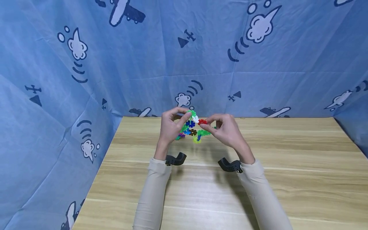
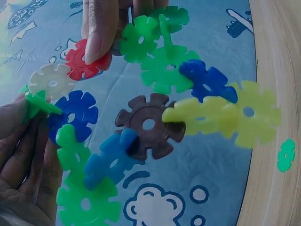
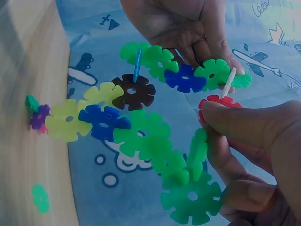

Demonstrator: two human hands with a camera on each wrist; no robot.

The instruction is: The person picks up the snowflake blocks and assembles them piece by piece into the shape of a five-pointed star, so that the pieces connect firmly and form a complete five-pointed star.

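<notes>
Both hands hold one linked chain of flower-shaped plastic interlocking discs above the table. With thumb and fingers, my left hand (image 1: 169, 127) pinches a green disc (image 2: 41, 102) at the chain's end. A white disc (image 2: 47, 84) and a dark blue disc (image 2: 75, 106) join beside it. My right hand (image 1: 228, 131) pinches a red disc (image 3: 221, 100), which touches the white disc; how deep their slots sit I cannot tell. Lower in the chain are a brown disc (image 3: 122, 96), a yellow disc (image 3: 59, 120) and several green discs (image 3: 141, 136).
A loose green disc (image 2: 286, 155) lies on the wooden table (image 1: 287, 185). Near it are a purple disc (image 3: 40, 117) and another green piece (image 3: 31, 104). A blue patterned curtain (image 1: 143, 64) hangs behind the table. Black curved mounts (image 1: 176, 159) sit at both wrists.
</notes>
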